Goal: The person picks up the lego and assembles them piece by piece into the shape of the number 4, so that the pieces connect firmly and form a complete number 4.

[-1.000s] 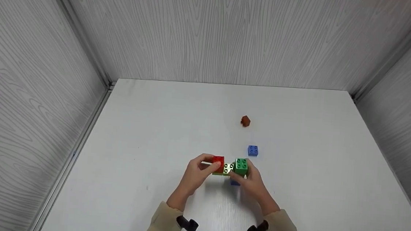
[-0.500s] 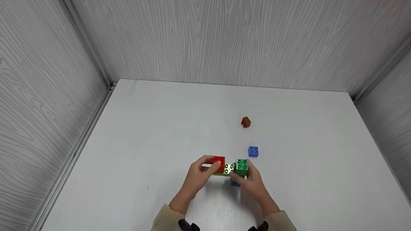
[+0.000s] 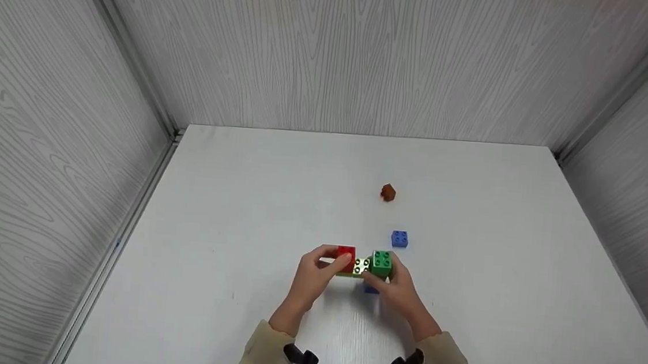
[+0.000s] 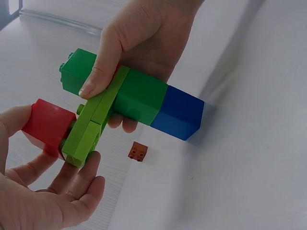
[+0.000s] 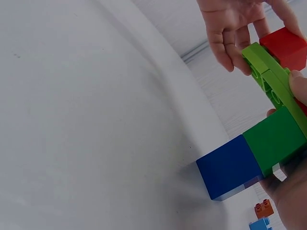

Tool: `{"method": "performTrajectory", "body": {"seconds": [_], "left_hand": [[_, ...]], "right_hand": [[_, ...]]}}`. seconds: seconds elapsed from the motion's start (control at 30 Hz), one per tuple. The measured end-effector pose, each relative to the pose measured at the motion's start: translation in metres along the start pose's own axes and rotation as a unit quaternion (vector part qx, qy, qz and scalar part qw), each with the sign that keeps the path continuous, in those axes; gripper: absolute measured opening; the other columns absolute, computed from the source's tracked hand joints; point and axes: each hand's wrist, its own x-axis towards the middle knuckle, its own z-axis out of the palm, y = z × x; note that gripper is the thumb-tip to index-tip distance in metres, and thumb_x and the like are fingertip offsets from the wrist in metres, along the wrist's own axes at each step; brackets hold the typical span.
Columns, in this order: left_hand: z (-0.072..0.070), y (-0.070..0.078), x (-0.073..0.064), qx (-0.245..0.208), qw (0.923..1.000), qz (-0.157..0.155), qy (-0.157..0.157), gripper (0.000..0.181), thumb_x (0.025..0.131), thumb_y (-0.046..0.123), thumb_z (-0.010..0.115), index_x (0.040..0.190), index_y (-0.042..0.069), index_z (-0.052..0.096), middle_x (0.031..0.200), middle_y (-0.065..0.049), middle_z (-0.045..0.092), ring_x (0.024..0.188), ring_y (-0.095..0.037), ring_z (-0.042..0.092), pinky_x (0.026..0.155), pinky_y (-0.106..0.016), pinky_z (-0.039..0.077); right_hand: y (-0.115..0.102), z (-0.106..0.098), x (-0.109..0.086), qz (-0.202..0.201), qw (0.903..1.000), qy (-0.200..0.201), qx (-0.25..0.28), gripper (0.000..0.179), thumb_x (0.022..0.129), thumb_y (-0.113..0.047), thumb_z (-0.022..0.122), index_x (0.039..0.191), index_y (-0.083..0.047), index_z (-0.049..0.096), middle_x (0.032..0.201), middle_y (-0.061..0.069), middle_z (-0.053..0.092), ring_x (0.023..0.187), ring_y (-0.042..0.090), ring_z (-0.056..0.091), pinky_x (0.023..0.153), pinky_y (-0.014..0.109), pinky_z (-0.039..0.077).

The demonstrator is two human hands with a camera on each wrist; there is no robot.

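Both hands hold one joined stack of toy building bricks. At its base is a dark blue brick (image 4: pixel 178 114), with a green brick (image 4: pixel 141 97) on it. Light green flat pieces (image 4: pixel 82 139) lie across that and stick out to the left. A red brick (image 3: pixel 346 251) sits at their left end, a second green brick (image 3: pixel 382 263) at the right. My left hand (image 3: pixel 311 275) pinches the red brick, fingers curled near the light green end. My right hand (image 3: pixel 399 289) grips the green part, its thumb over the light green piece. The right palm partly hides the stack.
Beyond the hands, a loose blue brick (image 3: pixel 399 239) lies on the white table (image 3: pixel 241 198). Farther back lies a small brown-orange brick (image 3: pixel 388 192). Grey wood-grain panels (image 3: pixel 334 55) enclose the table at the back and both sides.
My left forearm has shifted slightly to the right. Both hands keep their hold, and the stack stays almost in place.
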Motion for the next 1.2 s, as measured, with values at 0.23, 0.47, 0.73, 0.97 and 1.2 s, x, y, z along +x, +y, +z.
{"method": "performTrajectory", "body": {"seconds": [0.23, 0.47, 0.73, 0.97, 1.2], "left_hand": [[0.0, -0.002, 0.001, -0.006, 1.0, 0.006, -0.001, 0.029, 0.088, 0.023, 0.064, 0.111, 0.005, 0.064, 0.103, -0.004, 0.063, 0.085, -0.02, 0.057, 0.069, -0.031, 0.047], [0.001, -0.002, 0.0, -0.013, 0.9995, 0.027, -0.005, 0.03, 0.087, 0.02, 0.066, 0.11, 0.001, 0.063, 0.103, -0.006, 0.063, 0.086, -0.024, 0.059, 0.068, -0.03, 0.048], [0.002, -0.001, -0.005, 0.009, 0.9995, 0.027, 0.01, 0.033, 0.088, 0.023, 0.065, 0.113, 0.002, 0.062, 0.105, -0.006, 0.061, 0.087, -0.026, 0.059, 0.07, -0.031, 0.048], [0.003, -0.005, -0.008, 0.022, 0.9987, 0.044, 0.013, 0.035, 0.09, 0.021, 0.062, 0.117, 0.0, 0.058, 0.108, -0.009, 0.058, 0.092, -0.028, 0.059, 0.075, -0.033, 0.05], [0.003, -0.013, -0.006, 0.02, 0.9954, 0.094, -0.005, 0.039, 0.088, 0.014, 0.065, 0.121, -0.004, 0.054, 0.113, -0.014, 0.057, 0.101, -0.027, 0.057, 0.087, -0.045, 0.045]], "right_hand": [[0.024, 0.0, 0.009, 0.005, 1.0, 0.005, -0.003, 0.043, 0.079, -0.023, 0.075, 0.113, -0.008, 0.052, 0.106, 0.003, 0.058, 0.103, 0.017, 0.051, 0.098, 0.039, 0.037], [0.027, 0.001, 0.008, -0.018, 0.9998, 0.009, -0.004, 0.043, 0.079, -0.027, 0.075, 0.111, -0.009, 0.052, 0.105, 0.001, 0.059, 0.102, 0.018, 0.052, 0.096, 0.041, 0.039], [0.025, 0.002, 0.007, -0.008, 0.9999, 0.01, -0.006, 0.043, 0.079, -0.027, 0.075, 0.111, -0.011, 0.052, 0.104, 0.001, 0.057, 0.102, 0.019, 0.051, 0.097, 0.042, 0.038], [0.025, 0.003, 0.007, -0.007, 0.9999, -0.001, -0.013, 0.045, 0.08, -0.025, 0.074, 0.115, -0.008, 0.051, 0.106, 0.002, 0.056, 0.101, 0.017, 0.051, 0.095, 0.039, 0.039], [0.003, 0.0, -0.002, 0.0, 0.9999, -0.003, -0.011, 0.041, 0.082, -0.015, 0.071, 0.116, -0.004, 0.05, 0.109, 0.006, 0.057, 0.104, 0.018, 0.051, 0.096, 0.038, 0.039]]}}
